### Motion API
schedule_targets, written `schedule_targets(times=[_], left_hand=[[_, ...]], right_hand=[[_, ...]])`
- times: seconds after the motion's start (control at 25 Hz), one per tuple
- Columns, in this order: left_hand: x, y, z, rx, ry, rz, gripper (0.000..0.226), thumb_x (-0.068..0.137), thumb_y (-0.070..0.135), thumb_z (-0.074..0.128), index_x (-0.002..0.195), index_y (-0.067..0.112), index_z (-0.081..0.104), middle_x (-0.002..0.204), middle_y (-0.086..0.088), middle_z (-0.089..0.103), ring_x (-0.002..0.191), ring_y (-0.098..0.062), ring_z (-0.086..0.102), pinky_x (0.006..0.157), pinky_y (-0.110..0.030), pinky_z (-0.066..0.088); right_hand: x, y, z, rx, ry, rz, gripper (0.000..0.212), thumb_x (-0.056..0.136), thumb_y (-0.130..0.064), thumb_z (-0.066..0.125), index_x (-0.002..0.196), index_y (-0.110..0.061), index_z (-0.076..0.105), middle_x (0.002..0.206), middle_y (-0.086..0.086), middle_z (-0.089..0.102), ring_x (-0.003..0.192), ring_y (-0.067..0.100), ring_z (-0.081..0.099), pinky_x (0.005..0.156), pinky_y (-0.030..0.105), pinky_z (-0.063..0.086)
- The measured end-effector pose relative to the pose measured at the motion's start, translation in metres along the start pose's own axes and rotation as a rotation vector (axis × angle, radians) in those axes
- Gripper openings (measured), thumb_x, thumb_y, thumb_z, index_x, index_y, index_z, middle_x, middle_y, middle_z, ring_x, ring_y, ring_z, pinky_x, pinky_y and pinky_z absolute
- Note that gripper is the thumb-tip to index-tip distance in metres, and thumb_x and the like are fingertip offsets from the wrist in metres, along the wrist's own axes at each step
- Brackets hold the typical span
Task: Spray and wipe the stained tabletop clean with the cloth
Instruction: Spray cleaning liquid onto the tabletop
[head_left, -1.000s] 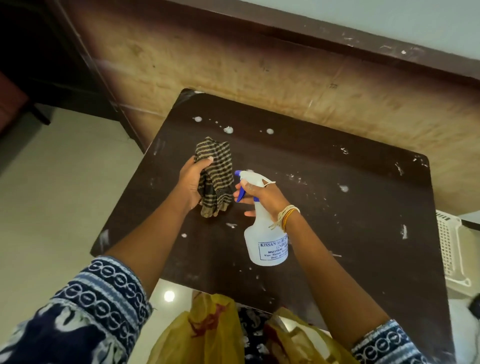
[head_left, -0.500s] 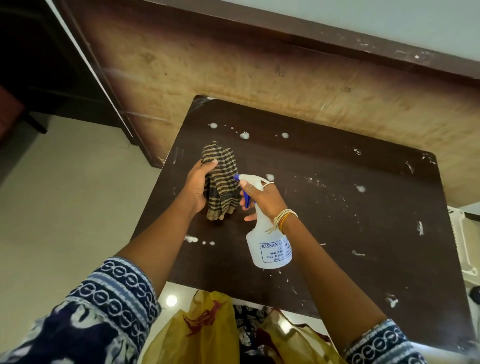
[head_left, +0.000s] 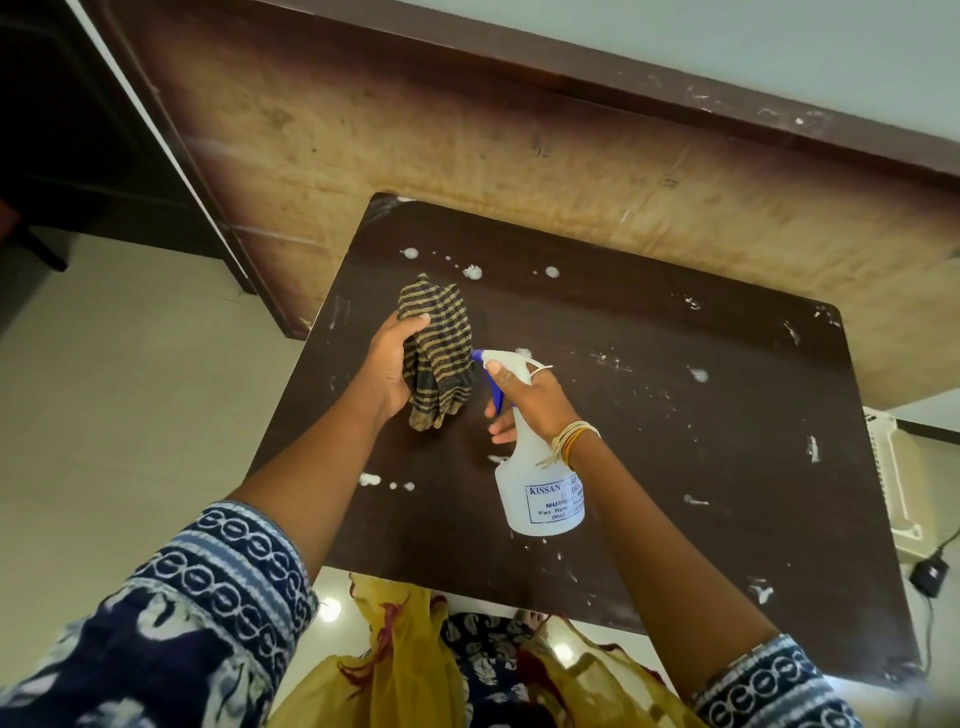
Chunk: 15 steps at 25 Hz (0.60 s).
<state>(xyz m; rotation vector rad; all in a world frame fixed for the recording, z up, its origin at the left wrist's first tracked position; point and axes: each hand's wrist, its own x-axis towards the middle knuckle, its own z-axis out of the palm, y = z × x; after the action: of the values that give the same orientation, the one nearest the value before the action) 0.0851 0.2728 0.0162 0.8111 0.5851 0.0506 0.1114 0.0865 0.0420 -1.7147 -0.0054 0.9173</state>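
Note:
A dark brown tabletop (head_left: 675, 467) carries white stains and foam blobs, thickest along its far edge and at the right. My left hand (head_left: 387, 366) grips a bunched dark cloth with tan stripes (head_left: 441, 348), held just above the table's left part. My right hand (head_left: 527, 400) holds a white spray bottle (head_left: 540, 493) by its neck, fingers on the blue trigger. The nozzle points left, right beside the cloth. The bottle hangs tilted above the table's middle.
A worn wooden panel (head_left: 467, 156) rises behind the table. At the right stand a white plastic basket (head_left: 898, 488) and a black adapter with cable (head_left: 930, 574). Pale floor tiles (head_left: 104, 415) lie at the left. Yellow fabric (head_left: 395, 665) hangs at the near edge.
The view has shifted so the table sits lower and further right in frame. Both hands keep their grips, with the nozzle slightly closer to the cloth.

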Motion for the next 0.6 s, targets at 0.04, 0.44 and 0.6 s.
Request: schedule_targets(times=[0.04, 0.44, 0.6], left_hand=[[-0.0006, -0.0005, 0.0013, -0.003, -0.003, 0.001, 0.029, 0.093, 0.009, 0.052, 0.121, 0.01, 0.061, 0.117, -0.016, 0.067, 0.102, -0.032, 0.068, 0.086, -0.043, 0.057], [-0.0065, -0.0053, 0.0039, -0.009, 0.017, 0.004, 0.026, 0.093, 0.008, 0.051, 0.116, 0.013, 0.064, 0.109, -0.012, 0.07, 0.094, -0.027, 0.07, 0.079, -0.038, 0.058], [-0.0078, -0.005, -0.0007, -0.01, 0.03, 0.012, 0.025, 0.093, 0.008, 0.051, 0.112, 0.014, 0.065, 0.107, -0.011, 0.07, 0.093, -0.027, 0.07, 0.078, -0.038, 0.058]], right_hand=[[-0.0012, 0.0004, -0.0024, -0.012, -0.024, 0.01, 0.031, 0.099, -0.039, 0.05, 0.121, -0.017, 0.05, 0.079, 0.013, 0.067, 0.066, 0.024, 0.068, 0.062, 0.038, 0.06], [0.0042, 0.0051, -0.0017, -0.076, 0.009, -0.065, 0.045, 0.099, -0.039, 0.048, 0.135, -0.011, 0.048, 0.073, 0.012, 0.065, 0.068, 0.024, 0.069, 0.066, 0.032, 0.061], [0.0003, 0.0016, -0.0022, -0.049, -0.065, -0.056, 0.04, 0.1, -0.037, 0.047, 0.134, -0.016, 0.046, 0.079, 0.012, 0.068, 0.071, 0.021, 0.071, 0.065, 0.032, 0.061]])
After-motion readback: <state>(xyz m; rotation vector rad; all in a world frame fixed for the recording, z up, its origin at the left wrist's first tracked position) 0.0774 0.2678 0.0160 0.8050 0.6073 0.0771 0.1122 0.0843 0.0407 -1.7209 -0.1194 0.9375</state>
